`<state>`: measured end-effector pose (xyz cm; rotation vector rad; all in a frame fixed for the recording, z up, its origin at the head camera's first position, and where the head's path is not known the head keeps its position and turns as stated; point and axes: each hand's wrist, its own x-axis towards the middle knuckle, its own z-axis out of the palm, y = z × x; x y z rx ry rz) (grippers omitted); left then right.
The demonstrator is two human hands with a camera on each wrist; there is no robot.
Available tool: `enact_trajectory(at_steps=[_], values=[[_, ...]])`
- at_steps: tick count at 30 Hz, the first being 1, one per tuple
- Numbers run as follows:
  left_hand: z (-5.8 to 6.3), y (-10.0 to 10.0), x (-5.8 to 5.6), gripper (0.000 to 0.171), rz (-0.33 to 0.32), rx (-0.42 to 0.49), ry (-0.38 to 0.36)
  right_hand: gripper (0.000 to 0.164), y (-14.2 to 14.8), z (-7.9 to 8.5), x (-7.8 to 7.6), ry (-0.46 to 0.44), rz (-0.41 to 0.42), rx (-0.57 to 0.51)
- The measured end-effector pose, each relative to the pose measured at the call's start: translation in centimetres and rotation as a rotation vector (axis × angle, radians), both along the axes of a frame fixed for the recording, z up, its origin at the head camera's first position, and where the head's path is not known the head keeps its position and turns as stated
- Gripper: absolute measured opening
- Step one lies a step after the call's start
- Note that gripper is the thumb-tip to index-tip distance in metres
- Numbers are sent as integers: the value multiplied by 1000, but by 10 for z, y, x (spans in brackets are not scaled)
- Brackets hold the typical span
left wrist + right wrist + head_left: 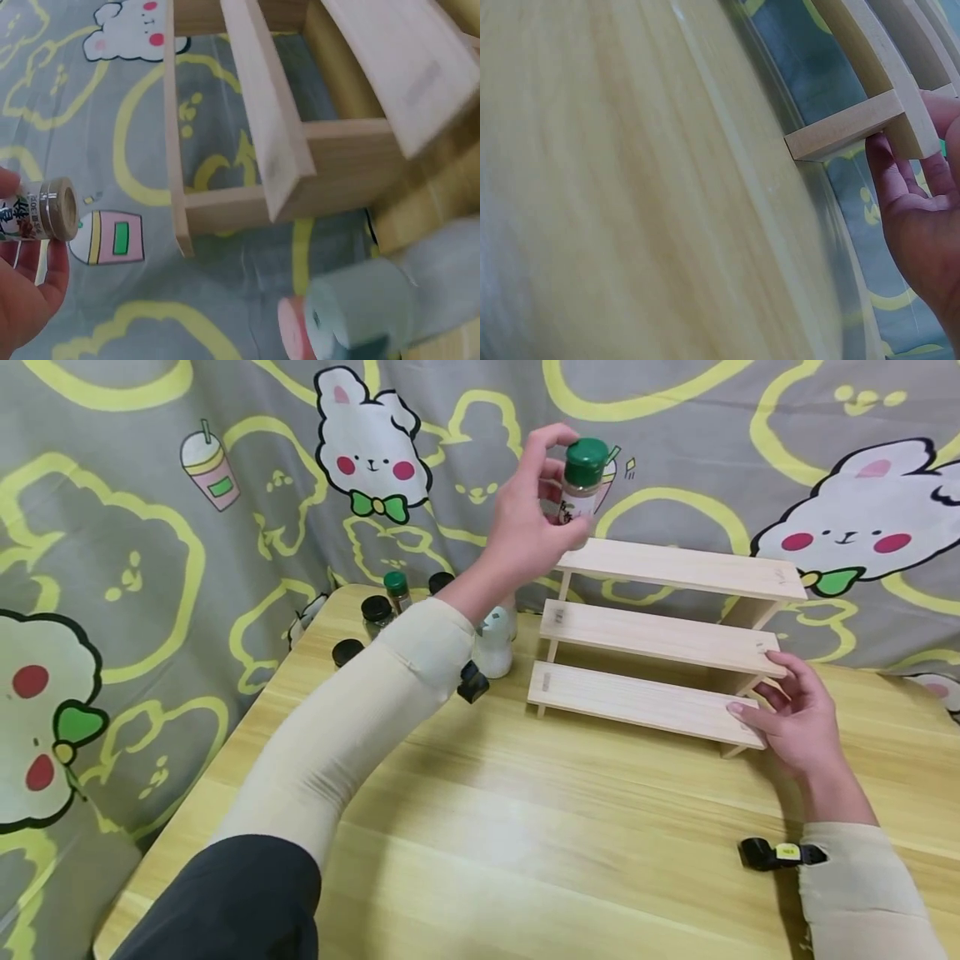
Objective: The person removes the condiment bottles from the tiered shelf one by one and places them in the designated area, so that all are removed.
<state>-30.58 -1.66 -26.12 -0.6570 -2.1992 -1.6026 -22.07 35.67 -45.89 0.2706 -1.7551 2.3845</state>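
My left hand (528, 522) grips a small spice jar (581, 485) with a green cap and a printed label, held up above the left end of a three-tier wooden rack (660, 631). In the left wrist view the spice jar (34, 212) shows its base and brown contents, with the fingers around it. My right hand (802, 714) holds the right end of the rack, thumb on the lowest tier and fingers at the middle one. From the right wrist view, fingers reach under and around the end of the rack (847, 131).
Behind my left forearm stand a green-capped jar (396, 589), black-lidded jars (377, 612) and a whitish bottle (492, 647), partly hidden by the sleeve. The wooden table (525, 827) meets a grey patterned curtain (465, 452) at the back and left.
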Motion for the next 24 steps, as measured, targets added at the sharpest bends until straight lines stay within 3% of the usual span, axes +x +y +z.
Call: enact_trajectory(at_steps=[6,14,18,24], values=[[-9,-20,12,68,43,11,-2,84,-1,0,1,-9,-3,11],[-27,-45,30,65,58,-22,79,85,1,1,4,-25,-15,2],[-39,-58,40,66,86,-34,57,85,1,1,3,-10,-8,-9],[-64,-82,54,67,179,-45,20,85,0,0,2,-19,-2,-8]])
